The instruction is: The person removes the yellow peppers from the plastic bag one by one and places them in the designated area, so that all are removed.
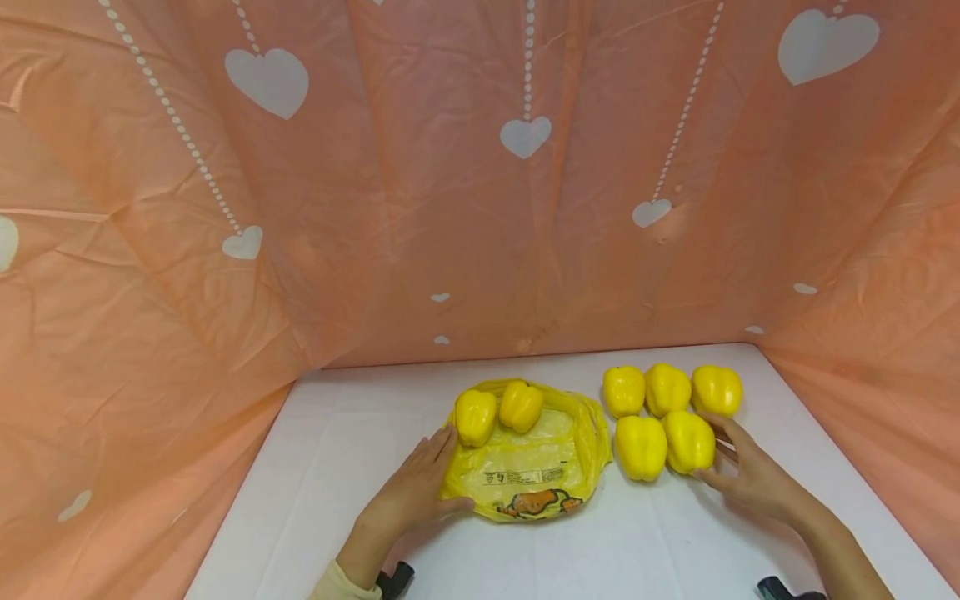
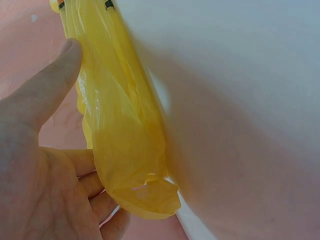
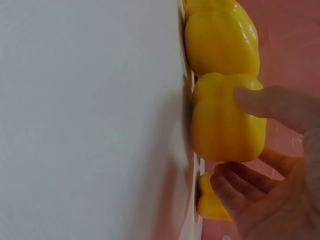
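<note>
A thin yellow plastic bag [image 1: 525, 462] lies spread on the white table, with orange and black print near its front edge. Two yellow bell peppers [image 1: 476, 417] rest at its back left, within the raised edge. My left hand [image 1: 416, 483] is at the bag's left side with fingers spread; in the left wrist view, the thumb [image 2: 62, 67] is in front of the bag's side. My right hand [image 1: 753, 475] reaches round the right side of a front yellow bell pepper [image 1: 690, 442], thumb and index finger at it, other fingers loose. That pepper sits on the table.
Several more yellow bell peppers [image 1: 641, 448] stand close together right of the bag, in two rows. An orange sheet with white hearts [image 1: 525, 137] surrounds the table [image 1: 360, 417] at the back and sides. Black device parts [image 1: 397, 579] show near both wrists.
</note>
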The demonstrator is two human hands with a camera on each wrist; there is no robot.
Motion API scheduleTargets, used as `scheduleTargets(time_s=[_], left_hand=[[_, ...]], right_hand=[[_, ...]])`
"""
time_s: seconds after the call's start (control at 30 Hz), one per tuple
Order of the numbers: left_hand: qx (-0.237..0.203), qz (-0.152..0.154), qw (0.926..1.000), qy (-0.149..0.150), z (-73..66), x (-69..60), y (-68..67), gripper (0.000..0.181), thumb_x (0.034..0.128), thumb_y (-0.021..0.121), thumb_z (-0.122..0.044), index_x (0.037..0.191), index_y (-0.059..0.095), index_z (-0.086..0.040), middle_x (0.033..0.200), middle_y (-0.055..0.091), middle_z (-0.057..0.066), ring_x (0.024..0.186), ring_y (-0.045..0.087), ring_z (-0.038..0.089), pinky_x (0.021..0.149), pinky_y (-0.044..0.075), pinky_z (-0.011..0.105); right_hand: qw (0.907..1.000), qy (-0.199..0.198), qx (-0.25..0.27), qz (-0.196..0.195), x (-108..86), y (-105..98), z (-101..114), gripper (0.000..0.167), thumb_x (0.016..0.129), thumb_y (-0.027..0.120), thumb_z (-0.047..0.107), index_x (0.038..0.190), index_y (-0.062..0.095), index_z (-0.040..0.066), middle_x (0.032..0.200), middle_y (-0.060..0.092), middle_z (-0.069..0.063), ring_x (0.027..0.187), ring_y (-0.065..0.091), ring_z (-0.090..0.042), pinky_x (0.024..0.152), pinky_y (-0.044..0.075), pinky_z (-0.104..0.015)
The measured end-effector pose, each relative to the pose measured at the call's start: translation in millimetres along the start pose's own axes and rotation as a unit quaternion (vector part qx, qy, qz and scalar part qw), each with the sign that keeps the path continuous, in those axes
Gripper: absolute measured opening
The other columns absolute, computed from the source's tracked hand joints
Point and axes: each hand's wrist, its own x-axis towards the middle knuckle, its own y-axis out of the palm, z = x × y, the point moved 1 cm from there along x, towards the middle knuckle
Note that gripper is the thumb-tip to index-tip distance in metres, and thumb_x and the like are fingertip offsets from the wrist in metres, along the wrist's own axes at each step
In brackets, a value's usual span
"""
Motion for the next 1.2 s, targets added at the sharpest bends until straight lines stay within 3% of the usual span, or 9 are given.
scheduleTargets(time_s=[0.43, 0.6, 0.67, 0.73, 0.83, 0.93, 1.2], left_hand=[[0.005, -0.003, 1.0000, 0.003, 0.5, 0.2, -1.0, 0.108, 0.0924, 0.082, -0.051, 0.166, 0.028, 0.008, 0.176, 0.022, 0.024, 0.163, 0.023, 0.037, 0.135, 0.018, 0.051], [0.007, 0.001, 1.0000, 0.000, 0.3, 0.3, -1.2, 0.109, 0.0923, 0.082, -0.051, 0.166, 0.028, 0.007, 0.176, 0.022, 0.023, 0.164, 0.022, 0.036, 0.136, 0.018, 0.051], [0.006, 0.002, 1.0000, -0.002, 0.1, 0.3, -1.5, 0.109, 0.0924, 0.082, -0.051, 0.166, 0.027, 0.007, 0.176, 0.022, 0.023, 0.164, 0.022, 0.036, 0.136, 0.018, 0.051], [0.004, 0.003, 1.0000, -0.003, -0.1, 0.2, -1.7, 0.109, 0.0923, 0.082, -0.052, 0.166, 0.027, 0.007, 0.176, 0.021, 0.023, 0.164, 0.022, 0.036, 0.136, 0.018, 0.051], [0.000, 0.003, 1.0000, -0.004, -0.2, 0.5, -2.4, 0.110, 0.0919, 0.083, -0.052, 0.167, 0.026, 0.006, 0.176, 0.021, 0.023, 0.164, 0.022, 0.036, 0.136, 0.018, 0.051], [-0.004, 0.004, 1.0000, -0.004, -0.2, 0.6, -2.5, 0.110, 0.0918, 0.083, -0.051, 0.167, 0.026, 0.007, 0.176, 0.020, 0.023, 0.164, 0.021, 0.036, 0.136, 0.018, 0.052], [0.003, -0.001, 1.0000, -0.001, 0.4, 0.6, -1.5, 0.110, 0.0917, 0.083, -0.051, 0.166, 0.027, 0.007, 0.176, 0.022, 0.023, 0.164, 0.022, 0.036, 0.135, 0.019, 0.051]], right_hand=[[0.9944, -0.084, -0.021, -0.062, 4.9, -6.8, 10.6, 0.084, 0.085, 0.089, 0.002, 0.152, 0.040, -0.010, 0.148, 0.048, -0.034, 0.126, 0.049, -0.053, 0.100, 0.026, 0.008], [0.9939, -0.083, -0.032, -0.066, 10.0, -11.3, 20.1, 0.082, 0.086, 0.088, 0.004, 0.152, 0.041, -0.007, 0.149, 0.048, -0.032, 0.126, 0.050, -0.052, 0.100, 0.025, 0.008], [0.9950, -0.070, -0.041, -0.058, 12.1, -12.8, 25.8, 0.082, 0.088, 0.087, 0.007, 0.154, 0.040, -0.006, 0.151, 0.047, -0.032, 0.128, 0.051, -0.054, 0.112, 0.041, -0.008], [0.9960, -0.054, -0.050, -0.050, 14.0, -13.8, 32.7, 0.082, 0.090, 0.086, 0.011, 0.156, 0.039, -0.004, 0.152, 0.045, -0.033, 0.129, 0.052, -0.057, 0.118, 0.050, -0.036], [0.9971, -0.039, -0.051, -0.041, 18.4, -14.1, 43.1, 0.082, 0.092, 0.085, 0.014, 0.158, 0.039, -0.003, 0.155, 0.042, -0.035, 0.132, 0.051, -0.060, 0.107, 0.042, -0.078], [0.9982, -0.030, -0.037, -0.035, 23.0, -12.7, 52.1, 0.081, 0.093, 0.084, 0.015, 0.158, 0.040, -0.001, 0.158, 0.039, -0.035, 0.137, 0.046, -0.061, 0.108, 0.040, -0.083], [0.9978, -0.045, -0.025, -0.040, 33.7, -0.5, 70.0, 0.079, 0.095, 0.083, 0.018, 0.160, 0.040, 0.003, 0.161, 0.040, -0.030, 0.140, 0.044, -0.059, 0.108, 0.042, -0.081]])
